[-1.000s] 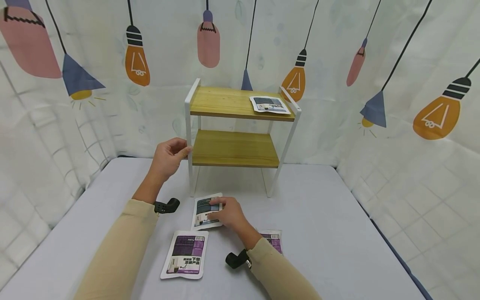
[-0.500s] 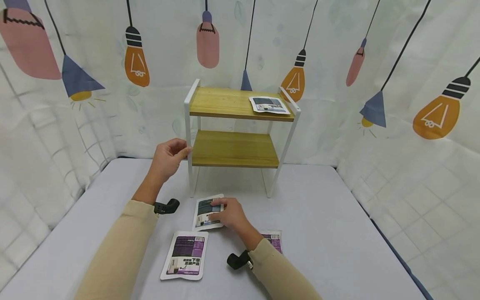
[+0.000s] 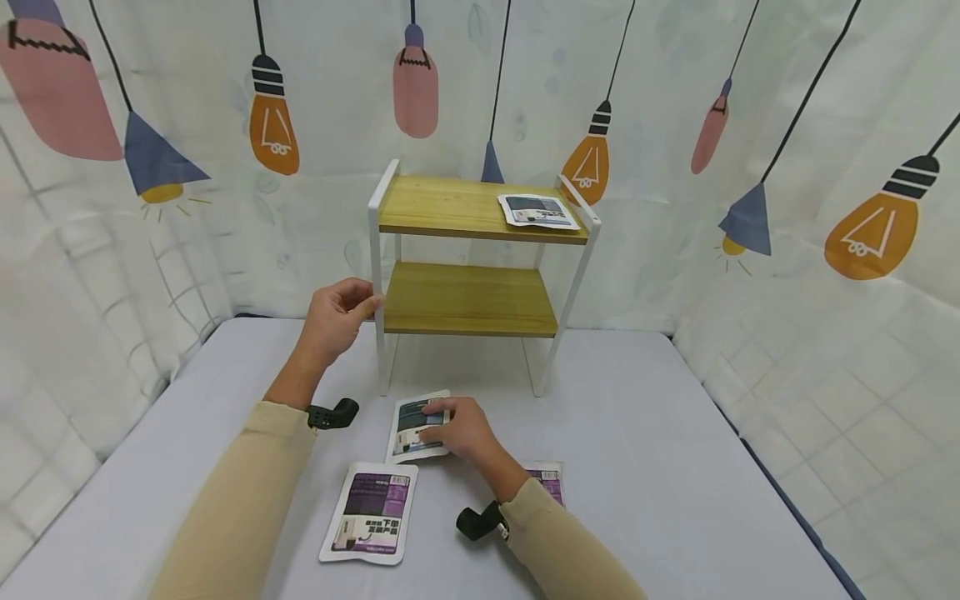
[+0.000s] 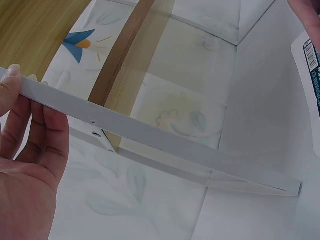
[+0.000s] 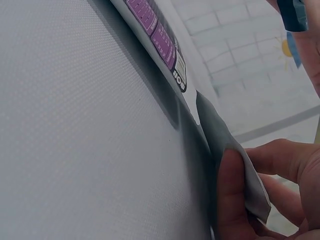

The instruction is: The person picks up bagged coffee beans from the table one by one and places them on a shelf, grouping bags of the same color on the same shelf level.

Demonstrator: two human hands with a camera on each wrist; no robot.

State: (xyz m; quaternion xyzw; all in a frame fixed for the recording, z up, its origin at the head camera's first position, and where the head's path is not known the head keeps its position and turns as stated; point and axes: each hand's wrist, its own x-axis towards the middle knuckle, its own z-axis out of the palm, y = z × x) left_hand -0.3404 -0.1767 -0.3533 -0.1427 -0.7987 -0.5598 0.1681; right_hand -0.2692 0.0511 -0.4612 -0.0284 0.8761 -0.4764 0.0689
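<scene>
While the left hand (image 3: 333, 321) pinches the white post (image 3: 376, 250) at centre-left, likely for steadiness, the right hand (image 3: 459, 429) pinches 1 packet (image 3: 408, 421) edgewise, lower centre, apparently for control.

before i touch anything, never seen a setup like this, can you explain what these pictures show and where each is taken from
No machine here: a person is working bare-handed. The wide picture is seen from the person's head, the other two from the left and right wrists. The left hand grips the white side frame of a two-tier shelf. The right hand pinches a dark-labelled packet. On the white table lie a purple-labelled packet and a second purple one, partly hidden by the right arm. Another packet lies on the shelf's top board.
</scene>
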